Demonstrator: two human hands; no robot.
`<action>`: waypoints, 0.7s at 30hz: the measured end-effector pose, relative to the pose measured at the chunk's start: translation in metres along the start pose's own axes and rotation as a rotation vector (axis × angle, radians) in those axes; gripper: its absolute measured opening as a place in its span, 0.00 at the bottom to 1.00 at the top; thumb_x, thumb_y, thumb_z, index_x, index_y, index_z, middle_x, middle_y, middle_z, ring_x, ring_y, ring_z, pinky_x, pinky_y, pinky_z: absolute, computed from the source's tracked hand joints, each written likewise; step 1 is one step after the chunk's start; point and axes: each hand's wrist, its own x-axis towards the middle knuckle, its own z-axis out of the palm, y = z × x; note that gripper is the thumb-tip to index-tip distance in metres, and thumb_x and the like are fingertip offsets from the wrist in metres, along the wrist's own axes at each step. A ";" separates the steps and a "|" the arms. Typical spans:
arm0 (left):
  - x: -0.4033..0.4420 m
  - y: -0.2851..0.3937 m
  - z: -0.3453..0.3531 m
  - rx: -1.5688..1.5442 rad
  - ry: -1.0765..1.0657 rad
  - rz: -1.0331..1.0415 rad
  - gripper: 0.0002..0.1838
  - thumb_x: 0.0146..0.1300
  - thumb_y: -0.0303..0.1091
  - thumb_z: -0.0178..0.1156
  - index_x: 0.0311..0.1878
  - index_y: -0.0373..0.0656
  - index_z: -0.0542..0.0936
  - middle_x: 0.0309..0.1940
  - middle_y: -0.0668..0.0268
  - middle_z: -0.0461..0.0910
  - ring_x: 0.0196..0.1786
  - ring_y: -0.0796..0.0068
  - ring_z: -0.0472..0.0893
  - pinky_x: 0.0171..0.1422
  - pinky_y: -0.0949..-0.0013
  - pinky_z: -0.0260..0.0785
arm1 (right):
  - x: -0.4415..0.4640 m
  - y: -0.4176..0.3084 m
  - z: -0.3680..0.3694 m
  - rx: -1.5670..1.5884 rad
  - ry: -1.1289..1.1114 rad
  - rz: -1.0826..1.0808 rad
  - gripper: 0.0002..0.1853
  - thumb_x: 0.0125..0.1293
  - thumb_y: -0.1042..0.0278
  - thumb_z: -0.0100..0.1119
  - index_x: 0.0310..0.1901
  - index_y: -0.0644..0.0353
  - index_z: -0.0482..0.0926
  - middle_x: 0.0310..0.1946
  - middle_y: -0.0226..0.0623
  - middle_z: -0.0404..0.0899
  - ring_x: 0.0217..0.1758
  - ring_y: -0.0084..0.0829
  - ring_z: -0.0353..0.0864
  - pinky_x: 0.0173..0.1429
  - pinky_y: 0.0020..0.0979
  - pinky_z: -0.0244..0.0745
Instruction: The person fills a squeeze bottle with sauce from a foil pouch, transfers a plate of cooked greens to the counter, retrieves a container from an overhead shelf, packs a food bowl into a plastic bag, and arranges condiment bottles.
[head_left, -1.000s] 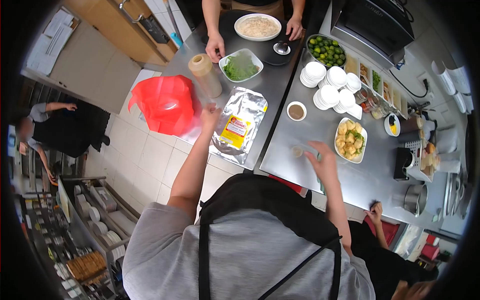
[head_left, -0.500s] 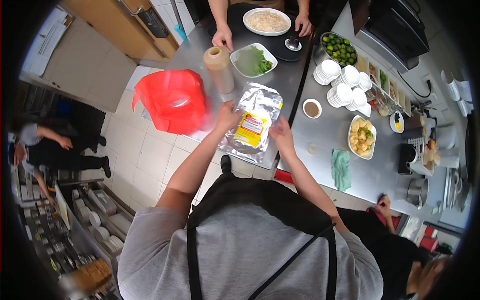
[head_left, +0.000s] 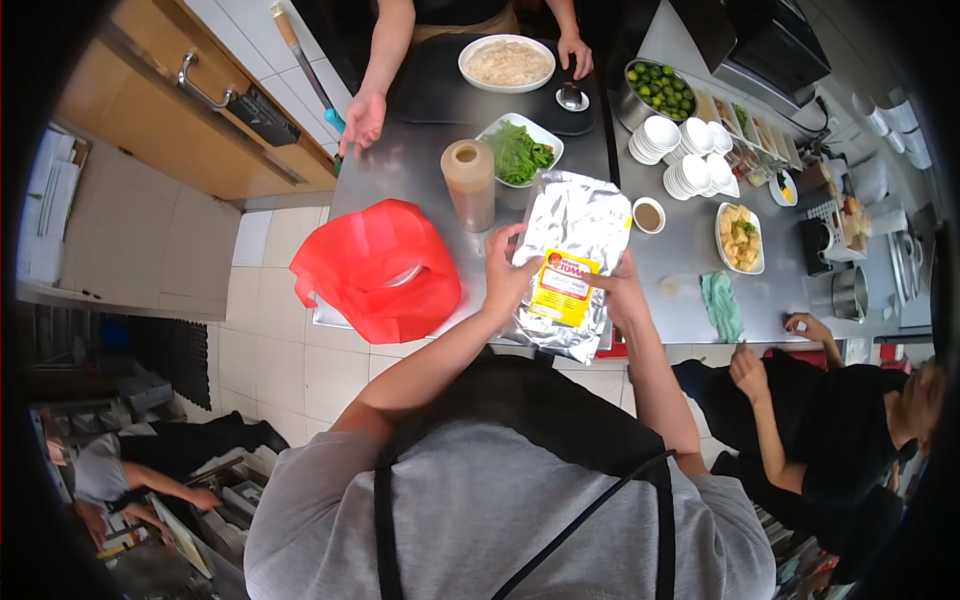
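Observation:
A silver foil pouch with a yellow and red label is held up in front of my body. My left hand grips its left edge, fingers closed on the foil. On the opposite edge, my right hand is closed around the pouch, with a finger across the label. A squeeze bottle of brownish sauce stands just beyond my left hand. To the left lies a red bag at the edge of the steel table. Behind the pouch is a white bowl of green leaves.
A co-worker's hand hovers at the far table edge, near a black tray with a plate of pale food. Stacked white dishes, a sauce cup and a green cloth lie right. People stand on both sides.
Both my hands now grip the pouch and have raised it toward me. The co-worker's hand has left the area by the bottle and leaf bowl. A person at right has come further into view.

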 end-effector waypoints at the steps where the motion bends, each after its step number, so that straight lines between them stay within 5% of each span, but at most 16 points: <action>1: 0.006 0.009 -0.010 -0.221 -0.082 -0.004 0.25 0.44 0.21 0.62 0.49 0.41 0.69 0.44 0.63 0.67 0.51 0.71 0.67 0.57 0.73 0.59 | -0.010 -0.021 0.012 0.022 -0.040 0.000 0.34 0.42 0.93 0.55 0.53 0.58 0.59 0.48 0.36 0.70 0.54 0.31 0.69 0.57 0.31 0.65; 2: 0.012 0.022 -0.022 -0.439 -0.163 -0.010 0.24 0.45 0.19 0.61 0.48 0.41 0.70 0.45 0.65 0.67 0.52 0.72 0.68 0.57 0.74 0.59 | -0.017 -0.037 0.022 0.046 -0.083 0.000 0.34 0.42 0.93 0.55 0.53 0.59 0.59 0.49 0.36 0.69 0.55 0.30 0.68 0.57 0.31 0.65; 3: 0.022 0.053 -0.040 -0.379 -0.216 0.145 0.19 0.46 0.17 0.60 0.44 0.40 0.73 0.45 0.67 0.69 0.51 0.75 0.69 0.56 0.74 0.60 | -0.019 -0.047 0.033 0.063 -0.131 -0.051 0.33 0.43 0.91 0.57 0.53 0.60 0.59 0.48 0.35 0.70 0.53 0.30 0.69 0.57 0.31 0.65; 5: 0.040 0.094 -0.081 -0.304 -0.377 0.067 0.14 0.45 0.18 0.61 0.39 0.39 0.76 0.42 0.66 0.73 0.49 0.76 0.71 0.53 0.73 0.62 | -0.019 -0.060 0.055 0.063 -0.227 -0.055 0.33 0.43 0.90 0.58 0.52 0.60 0.60 0.48 0.35 0.70 0.52 0.29 0.70 0.56 0.31 0.66; 11: 0.085 0.152 -0.165 0.033 -0.391 -0.024 0.21 0.44 0.17 0.63 0.45 0.44 0.78 0.45 0.66 0.77 0.49 0.77 0.74 0.54 0.74 0.65 | -0.001 -0.052 0.137 0.253 -0.676 0.128 0.32 0.42 0.91 0.56 0.53 0.63 0.61 0.50 0.40 0.70 0.54 0.31 0.70 0.56 0.32 0.68; 21: 0.135 0.170 -0.196 0.316 -0.471 -0.083 0.26 0.40 0.21 0.68 0.47 0.45 0.78 0.44 0.66 0.78 0.46 0.76 0.75 0.52 0.74 0.66 | 0.015 -0.021 0.192 0.690 -0.823 0.359 0.30 0.46 0.94 0.49 0.54 0.64 0.63 0.53 0.43 0.69 0.58 0.36 0.67 0.62 0.35 0.60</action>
